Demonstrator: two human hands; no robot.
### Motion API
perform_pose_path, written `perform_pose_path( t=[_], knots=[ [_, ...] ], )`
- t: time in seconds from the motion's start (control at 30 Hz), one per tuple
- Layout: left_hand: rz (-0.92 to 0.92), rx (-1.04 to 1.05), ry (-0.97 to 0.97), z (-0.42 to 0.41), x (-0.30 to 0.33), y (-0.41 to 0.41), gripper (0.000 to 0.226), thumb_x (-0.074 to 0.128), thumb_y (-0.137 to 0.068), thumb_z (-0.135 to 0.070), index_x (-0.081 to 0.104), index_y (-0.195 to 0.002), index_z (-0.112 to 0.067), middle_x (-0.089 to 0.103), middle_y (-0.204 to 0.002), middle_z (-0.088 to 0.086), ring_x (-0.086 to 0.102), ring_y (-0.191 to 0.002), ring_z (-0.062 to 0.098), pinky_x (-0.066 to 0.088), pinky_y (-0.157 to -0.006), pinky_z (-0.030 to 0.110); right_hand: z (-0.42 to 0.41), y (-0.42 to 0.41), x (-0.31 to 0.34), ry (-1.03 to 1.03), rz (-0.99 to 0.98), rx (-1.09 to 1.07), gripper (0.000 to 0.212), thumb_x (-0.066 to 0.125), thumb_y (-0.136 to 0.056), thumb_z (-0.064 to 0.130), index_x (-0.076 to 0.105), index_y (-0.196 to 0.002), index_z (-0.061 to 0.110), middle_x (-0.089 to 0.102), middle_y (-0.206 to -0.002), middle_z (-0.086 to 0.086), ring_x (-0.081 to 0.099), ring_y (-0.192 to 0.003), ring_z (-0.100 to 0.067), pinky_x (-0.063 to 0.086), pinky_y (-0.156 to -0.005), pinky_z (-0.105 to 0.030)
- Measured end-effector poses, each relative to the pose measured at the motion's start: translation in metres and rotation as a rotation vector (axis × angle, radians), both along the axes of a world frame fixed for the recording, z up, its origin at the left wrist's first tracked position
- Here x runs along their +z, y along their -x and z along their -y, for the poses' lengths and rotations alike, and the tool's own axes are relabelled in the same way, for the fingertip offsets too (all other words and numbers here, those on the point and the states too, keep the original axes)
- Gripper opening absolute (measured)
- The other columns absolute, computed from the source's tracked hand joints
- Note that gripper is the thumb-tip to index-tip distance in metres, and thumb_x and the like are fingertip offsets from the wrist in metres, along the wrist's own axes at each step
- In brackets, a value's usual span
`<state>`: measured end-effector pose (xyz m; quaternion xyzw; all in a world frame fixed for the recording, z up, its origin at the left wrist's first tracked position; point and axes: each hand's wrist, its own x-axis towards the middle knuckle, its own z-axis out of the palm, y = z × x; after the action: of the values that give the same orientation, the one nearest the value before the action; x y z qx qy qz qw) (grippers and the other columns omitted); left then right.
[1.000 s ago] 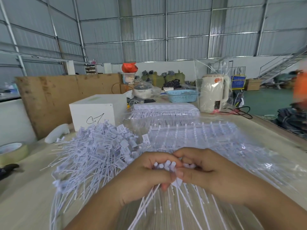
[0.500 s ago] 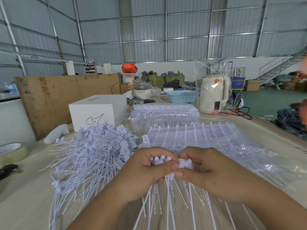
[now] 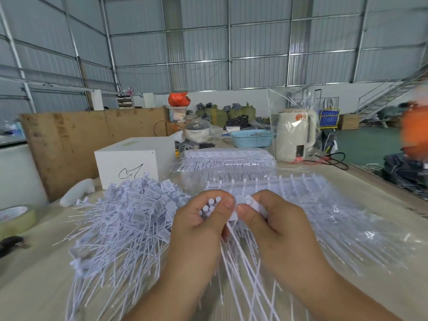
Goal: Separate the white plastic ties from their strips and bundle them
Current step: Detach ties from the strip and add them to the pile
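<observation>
Your hands work the white ties over the table (image 3: 34, 281).
Your left hand (image 3: 199, 228) grips a bundle of ties (image 3: 209, 206); your right hand (image 3: 275, 223) pinches one tie head (image 3: 251, 202).

You are working with both forearms showing bare up from the near table (image 3: 30, 281) edge; no sleeve is reaching either wrist. Your left hand (image 3: 196, 228) and right hand (image 3: 275, 228) are appearing ungloved, nails short and unpainted on the visible thumbs, fingers carrying nothing worn.
</observation>
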<state>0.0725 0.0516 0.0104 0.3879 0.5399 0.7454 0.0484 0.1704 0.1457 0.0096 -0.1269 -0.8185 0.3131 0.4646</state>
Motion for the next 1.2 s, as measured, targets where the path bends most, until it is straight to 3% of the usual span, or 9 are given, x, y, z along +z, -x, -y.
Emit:
perform_pose_path(
  t=[0.23, 0.33, 0.43, 0.53, 0.7, 0.83, 0.97, 1.07, 1.2],
  knots=[
    [0.333, 0.153, 0.002, 0.014, 0.004, 0.040, 0.009, 0.066, -0.089, -0.017, 0.074, -0.087, -0.016, 0.056, -0.059, 0.006, 0.048, -0.044, 0.011, 0.042, -0.044, 0.021, -0.011, -0.010, 0.005, 0.013, -0.097, -0.051, 0.035, 0.052, -0.089, 0.048, 0.041, -0.064, 0.027, 0.044, -0.047, 0.013, 0.037, -0.039, -0.003, 0.028, -0.039, -0.013],
    [0.086, -0.037, 0.161, 0.017, 0.004, 0.043, 0.005, 0.074, -0.078, -0.023, 0.075, -0.078, -0.019, 0.060, -0.058, 0.001, 0.047, -0.045, 0.011, 0.041, -0.046, 0.019, -0.018, -0.012, 0.001, 0.055, 0.177, 0.192, 0.010, 0.061, -0.091, 0.043, 0.052, -0.088, 0.039, 0.052, -0.055, 0.008, 0.041, -0.043, -0.002, 0.035, -0.046, -0.022],
    [-0.160, -0.361, 0.340, 0.015, 0.002, 0.029, 0.004, 0.075, -0.078, -0.024, 0.075, -0.080, -0.021, 0.064, -0.067, -0.002, 0.050, -0.051, 0.009, 0.043, -0.049, 0.019, -0.023, -0.010, -0.005, -0.052, 0.387, 0.274, 0.040, 0.059, -0.087, 0.053, 0.036, -0.120, 0.054, 0.057, -0.072, 0.009, 0.052, -0.060, -0.003, 0.043, -0.062, -0.031],
    [-0.181, -0.488, 0.445, 0.019, 0.002, 0.033, 0.009, 0.069, -0.079, -0.021, 0.077, -0.084, -0.023, 0.065, -0.071, -0.003, 0.053, -0.056, 0.008, 0.044, -0.050, 0.019, -0.025, -0.013, -0.003, -0.056, 0.423, 0.353, 0.064, 0.061, -0.079, 0.056, 0.026, -0.133, 0.053, 0.056, -0.076, 0.014, 0.054, -0.065, -0.001, 0.044, -0.066, -0.028],
    [-0.172, -0.697, 0.627, 0.027, 0.007, 0.041, 0.030, 0.067, -0.076, -0.009, 0.077, -0.096, -0.030, 0.069, -0.085, -0.001, 0.055, -0.072, 0.010, 0.045, -0.064, 0.021, -0.027, -0.016, 0.000, -0.082, 0.439, 0.411, 0.069, 0.072, -0.080, 0.043, 0.028, -0.129, 0.062, 0.057, -0.079, 0.014, 0.055, -0.067, 0.001, 0.041, -0.066, -0.015],
    [-0.186, -0.696, 0.673, 0.023, 0.005, 0.036, 0.037, 0.066, -0.075, -0.011, 0.075, -0.107, -0.027, 0.066, -0.108, 0.026, 0.051, -0.083, 0.021, 0.042, -0.075, 0.031, -0.027, -0.015, -0.001, -0.128, 0.481, 0.362, 0.058, 0.071, -0.084, 0.041, 0.038, -0.130, 0.052, 0.056, -0.080, 0.018, 0.055, -0.070, 0.001, 0.040, -0.066, -0.014],
    [-0.210, -0.607, 0.584, 0.020, 0.002, 0.033, 0.024, 0.068, -0.078, -0.014, 0.077, -0.096, -0.027, 0.068, -0.079, 0.002, 0.052, -0.064, 0.006, 0.043, -0.060, 0.021, -0.027, -0.015, -0.001, -0.081, 0.452, 0.323, 0.046, 0.064, -0.083, 0.058, 0.049, -0.124, 0.045, 0.056, -0.076, 0.017, 0.053, -0.064, 0.000, 0.039, -0.061, -0.016],
    [-0.211, -0.544, 0.522, 0.021, 0.001, 0.033, 0.014, 0.073, -0.076, -0.021, 0.078, -0.088, -0.027, 0.066, -0.079, -0.001, 0.055, -0.071, 0.011, 0.044, -0.066, 0.027, -0.031, -0.021, 0.005, -0.050, 0.508, 0.280, 0.044, 0.053, -0.077, 0.074, 0.060, -0.105, 0.040, 0.057, -0.067, 0.010, 0.049, -0.055, -0.002, 0.038, -0.056, -0.024],
    [-0.179, -0.427, 0.443, 0.022, 0.003, 0.036, 0.013, 0.080, -0.073, -0.027, 0.078, -0.085, -0.025, 0.065, -0.081, 0.003, 0.052, -0.071, 0.020, 0.042, -0.062, 0.026, -0.034, -0.024, 0.009, 0.041, 0.449, 0.297, 0.034, 0.057, -0.090, 0.050, 0.051, -0.072, 0.022, 0.040, -0.056, 0.010, 0.037, -0.052, -0.008, 0.029, -0.054, -0.028]
  ],
)
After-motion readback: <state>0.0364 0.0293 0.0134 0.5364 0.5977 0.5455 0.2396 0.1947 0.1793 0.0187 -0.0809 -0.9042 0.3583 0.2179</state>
